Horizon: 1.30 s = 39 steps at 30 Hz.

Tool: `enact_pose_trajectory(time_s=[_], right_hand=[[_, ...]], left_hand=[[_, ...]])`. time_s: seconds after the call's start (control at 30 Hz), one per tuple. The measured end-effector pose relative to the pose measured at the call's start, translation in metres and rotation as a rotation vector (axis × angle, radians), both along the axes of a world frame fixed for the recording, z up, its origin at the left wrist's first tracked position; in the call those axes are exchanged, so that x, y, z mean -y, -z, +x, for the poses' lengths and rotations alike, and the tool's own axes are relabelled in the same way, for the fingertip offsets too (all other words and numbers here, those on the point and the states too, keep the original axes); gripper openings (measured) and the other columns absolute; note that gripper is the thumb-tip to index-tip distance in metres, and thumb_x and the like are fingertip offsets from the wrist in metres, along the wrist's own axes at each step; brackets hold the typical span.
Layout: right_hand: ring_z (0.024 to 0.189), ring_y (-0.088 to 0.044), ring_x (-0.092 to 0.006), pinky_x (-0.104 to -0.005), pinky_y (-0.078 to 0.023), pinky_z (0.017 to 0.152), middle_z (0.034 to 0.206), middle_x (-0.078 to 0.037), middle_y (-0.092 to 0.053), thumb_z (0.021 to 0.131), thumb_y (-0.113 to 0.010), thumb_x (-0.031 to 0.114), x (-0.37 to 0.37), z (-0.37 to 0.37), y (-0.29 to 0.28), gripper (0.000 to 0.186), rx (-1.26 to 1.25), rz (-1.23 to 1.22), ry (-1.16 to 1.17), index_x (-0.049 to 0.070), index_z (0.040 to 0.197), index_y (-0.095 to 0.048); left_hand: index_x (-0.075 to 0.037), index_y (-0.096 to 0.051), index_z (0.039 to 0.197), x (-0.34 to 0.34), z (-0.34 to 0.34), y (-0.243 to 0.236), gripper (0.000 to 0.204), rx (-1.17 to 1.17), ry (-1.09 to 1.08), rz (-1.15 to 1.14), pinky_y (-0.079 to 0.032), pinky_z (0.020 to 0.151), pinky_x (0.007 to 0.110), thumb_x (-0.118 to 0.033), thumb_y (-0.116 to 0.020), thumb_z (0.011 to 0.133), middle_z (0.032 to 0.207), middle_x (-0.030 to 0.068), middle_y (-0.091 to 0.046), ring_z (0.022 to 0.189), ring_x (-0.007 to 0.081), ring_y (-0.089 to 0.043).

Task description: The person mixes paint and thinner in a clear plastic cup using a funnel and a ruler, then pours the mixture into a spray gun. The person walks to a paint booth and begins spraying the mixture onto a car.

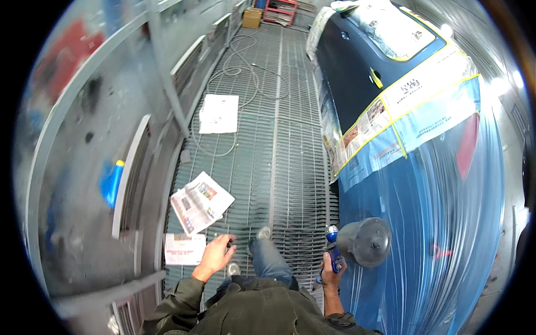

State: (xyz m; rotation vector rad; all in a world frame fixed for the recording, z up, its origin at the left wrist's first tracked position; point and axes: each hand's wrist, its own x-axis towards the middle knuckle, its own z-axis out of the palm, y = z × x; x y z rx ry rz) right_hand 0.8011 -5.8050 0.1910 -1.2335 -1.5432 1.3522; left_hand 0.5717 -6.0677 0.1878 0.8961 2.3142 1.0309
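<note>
My right hand (333, 272) is wrapped round the grip of a blue spray gun (333, 251) with a round dark grey cup (373, 242). The gun is beside blue-tinted plastic film (416, 206) that drapes the car body. Low over the grating, near the newspaper sheets, my left hand (216, 257) hangs loosely open, its fingers a little curved and apart. No object shows clearly in it. Farther ahead on the right stands a dark car door panel (352, 67), edged with masking paper (385, 120) and yellow tape.
A grated metal floor (296, 145) runs ahead between wall and car. Newspapers (202, 202) and a white sheet (219, 114) lie on its left side. A thin hose (258, 78) loops across the grating. Farther off are a cardboard box (252, 18) and a red rack (279, 11).
</note>
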Motion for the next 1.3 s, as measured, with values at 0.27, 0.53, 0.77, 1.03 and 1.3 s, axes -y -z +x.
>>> enact_pose_trajectory(time_s=[0.27,0.53,0.77,1.03,1.3], right_hand=[[0.057,-0.050,-0.0077,-0.0262,-0.039,0.054,0.064,0.003,-0.056,0.081,-0.069,0.011,-0.148,-0.186,0.050,0.012,0.029,0.215,-0.130,0.005,0.075,-0.061],[0.083,-0.056,-0.0150,-0.0306,-0.045,0.082,0.094,-0.001,-0.061,0.087,-0.064,0.011,-0.273,-0.371,0.069,0.021,-0.054,0.142,-0.505,0.004,0.106,-0.061],[0.089,-0.060,-0.0236,-0.0370,-0.046,0.086,0.098,-0.006,-0.065,0.093,-0.055,0.020,-0.380,-0.499,0.115,0.025,0.294,0.734,-0.655,0.003,0.108,-0.064],[0.089,-0.060,-0.0263,-0.0377,-0.046,0.084,0.098,-0.009,-0.065,0.091,-0.057,0.017,-0.447,-0.637,0.086,0.022,0.542,0.834,-0.537,0.003,0.105,-0.065],[0.088,-0.060,-0.0316,-0.0405,-0.046,0.081,0.097,-0.014,-0.066,0.087,-0.063,0.012,-0.516,-0.809,0.079,0.016,0.669,0.894,-0.402,0.003,0.100,-0.067]], left_hand=[[-0.004,-0.060,0.103,-0.119,-0.144,0.073,0.026,-0.027,-0.108,0.018,-0.049,0.073,0.042,-0.015,-0.065,0.080,0.092,0.0163,-0.064,0.085,0.0346,-0.062],[0.000,-0.062,0.104,-0.222,-0.293,0.044,0.026,0.131,-0.265,0.041,-0.052,0.071,0.037,-0.012,-0.065,0.082,0.092,0.0160,-0.067,0.078,0.0277,-0.067],[0.001,-0.064,0.093,-0.292,-0.447,0.087,0.017,0.108,-0.306,-0.005,-0.051,0.068,0.036,-0.008,-0.066,0.078,0.084,0.0165,-0.066,0.073,0.0296,-0.066],[0.000,-0.068,0.087,-0.408,-0.680,0.094,0.011,0.093,-0.137,-0.001,-0.052,0.063,0.036,-0.004,-0.061,0.080,0.071,0.0160,-0.067,0.066,0.0295,-0.067],[-0.002,-0.068,0.093,-0.552,-0.901,0.026,0.022,0.082,-0.087,-0.128,-0.050,0.054,0.034,-0.021,-0.055,0.093,0.055,0.0108,-0.063,0.052,0.0233,-0.065]])
